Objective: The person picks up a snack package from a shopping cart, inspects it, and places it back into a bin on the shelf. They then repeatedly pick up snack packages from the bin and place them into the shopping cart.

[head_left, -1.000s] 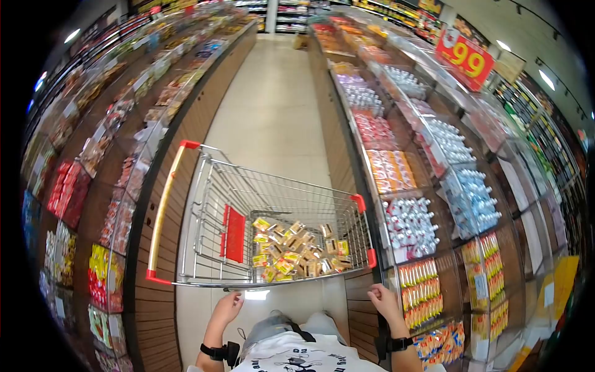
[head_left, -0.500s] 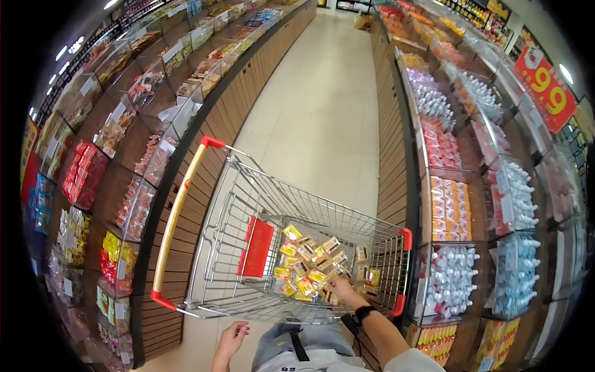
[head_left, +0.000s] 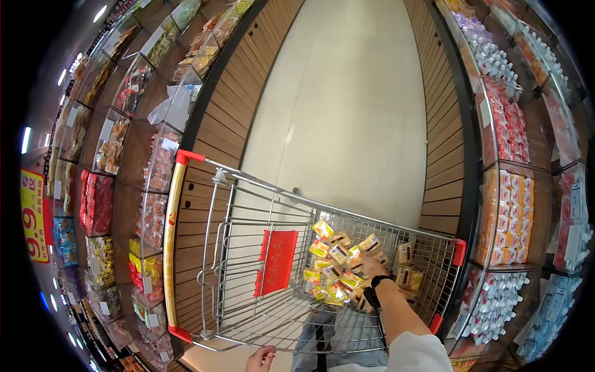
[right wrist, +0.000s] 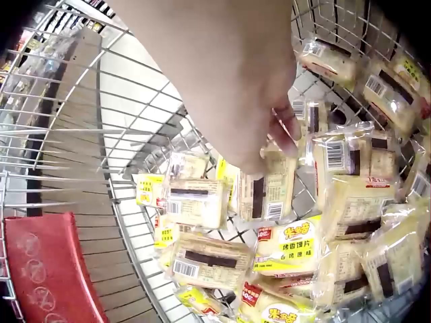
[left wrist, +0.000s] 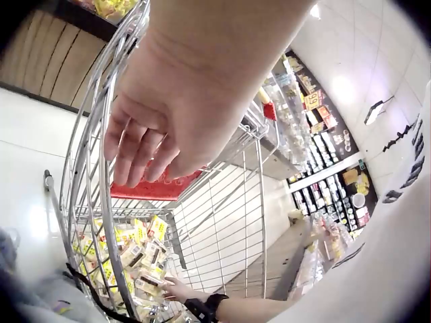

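Observation:
In the wire shopping cart [head_left: 266, 177] lies a pile of clear and yellow packets of toasted bun slices [head_left: 338, 291]. My right hand [head_left: 374, 268] reaches down over the cart's near side into this pile. Seen from the right wrist, the thumb and a finger of that hand [right wrist: 249, 114] pinch the top of one packet [right wrist: 269, 195], which lies among the others. The left hand [head_left: 260, 358] hangs by the near rail of the cart, fingers loosely bent and holding nothing. From the left wrist, that hand [left wrist: 161, 121] overlaps the cart's wires.
Snack bins [head_left: 93, 204] line the left of the aisle. On the right, more bins hold orange packs [head_left: 511, 217] and white-capped pouches [head_left: 499, 304]. Pale tiled floor [head_left: 347, 111] runs ahead between the wooden bases. The cart has a red panel [head_left: 276, 263] and a yellow handle [head_left: 173, 248].
The right hand has moved from beside the cart down into the pile of packets. My left hand has drawn back slightly. The head view has tilted down and closer to the cart.

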Motion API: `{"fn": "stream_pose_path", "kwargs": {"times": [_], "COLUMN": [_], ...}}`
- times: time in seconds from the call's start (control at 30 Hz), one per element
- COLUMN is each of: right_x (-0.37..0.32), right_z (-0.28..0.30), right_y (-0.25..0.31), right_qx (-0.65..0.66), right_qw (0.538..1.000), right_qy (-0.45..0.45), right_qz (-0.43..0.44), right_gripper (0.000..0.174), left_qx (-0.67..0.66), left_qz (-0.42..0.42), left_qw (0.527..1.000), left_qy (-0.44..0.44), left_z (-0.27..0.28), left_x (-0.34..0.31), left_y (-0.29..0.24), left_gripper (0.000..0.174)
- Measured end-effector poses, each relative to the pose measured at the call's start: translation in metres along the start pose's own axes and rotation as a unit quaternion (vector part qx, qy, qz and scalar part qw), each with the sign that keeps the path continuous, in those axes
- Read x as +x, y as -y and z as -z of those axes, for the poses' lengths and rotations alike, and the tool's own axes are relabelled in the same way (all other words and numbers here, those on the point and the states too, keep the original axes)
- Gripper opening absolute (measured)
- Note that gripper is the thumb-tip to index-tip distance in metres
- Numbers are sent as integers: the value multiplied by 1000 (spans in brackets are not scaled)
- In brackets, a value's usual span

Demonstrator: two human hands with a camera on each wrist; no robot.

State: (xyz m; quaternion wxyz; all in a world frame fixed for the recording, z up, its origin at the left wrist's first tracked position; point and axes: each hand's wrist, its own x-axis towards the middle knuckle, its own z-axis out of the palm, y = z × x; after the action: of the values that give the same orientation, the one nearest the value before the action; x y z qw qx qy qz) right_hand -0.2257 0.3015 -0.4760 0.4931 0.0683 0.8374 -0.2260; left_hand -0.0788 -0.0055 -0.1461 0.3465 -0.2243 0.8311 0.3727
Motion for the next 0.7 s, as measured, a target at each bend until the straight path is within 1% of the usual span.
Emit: {"fn": "stream_pose_path", "kwargs": {"times": [0.03, 0.07, 0.17, 0.2, 0.27, 0.3, 0.33, 0.37, 0.43, 0.5, 0.53, 0.63, 0.67, 0.7], "right_x": [4, 7, 18, 11, -5, -4, 5, 9, -45, -72, -143, -194, -219, -259], "right_z": [-4, -9, -28, -27, -21, -31, -51, -60, -26, -26, 7, -12, -23, -22], "right_y": [-1, 1, -5, -4, -1, -7, -20, -27, 6, 26, 61, 107, 124, 151], "right_qx": [5, -43, -45, -28, 7, 81, 153, 221, 234, 226, 404, 433, 440, 444], "right_qw": [1000, 998, 995, 996, 994, 986, 968, 938, 959, 968, 893, 847, 834, 819], "right_qy": [8, 2, -10, -38, -101, -143, -184, -223, -112, -49, 41, 118, 109, 99], "right_qz": [-5, -48, -93, -77, -42, 19, 81, 145, 115, 102, 195, 284, 316, 350], "right_gripper": [55, 52, 48, 45, 39, 36, 33, 30, 20, 19, 21, 22, 20, 18], "left_qx": [-2, -4, -5, -6, 16, 26, 14, 2, 1, 24, 20, -54, -77, -100], "left_qz": [3, 5, 10, 10, -21, -38, -63, -88, -141, -196, -212, -230, -247, -266], "left_qw": [1000, 1000, 1000, 1000, 1000, 999, 998, 996, 990, 980, 977, 971, 965, 958], "left_qy": [-4, -7, -5, -3, -1, -1, 0, 0, 1, -1, -9, -40, -41, -44], "left_z": [0, -1, 2, 3, 4, 5, 4, 2, 5, 16, 22, 45, 54, 65], "left_x": [2, 3, 7, 7, 7, 7, 8, 10, 12, 12, 9, -8, -22, -37], "left_y": [1, 1, -13, -18, -20, -18, -11, 1, 12, 9, 14, 24, 25, 22], "left_gripper": [27, 27, 28, 29, 28, 28, 27, 27, 25, 20, 20, 20, 20, 19]}}
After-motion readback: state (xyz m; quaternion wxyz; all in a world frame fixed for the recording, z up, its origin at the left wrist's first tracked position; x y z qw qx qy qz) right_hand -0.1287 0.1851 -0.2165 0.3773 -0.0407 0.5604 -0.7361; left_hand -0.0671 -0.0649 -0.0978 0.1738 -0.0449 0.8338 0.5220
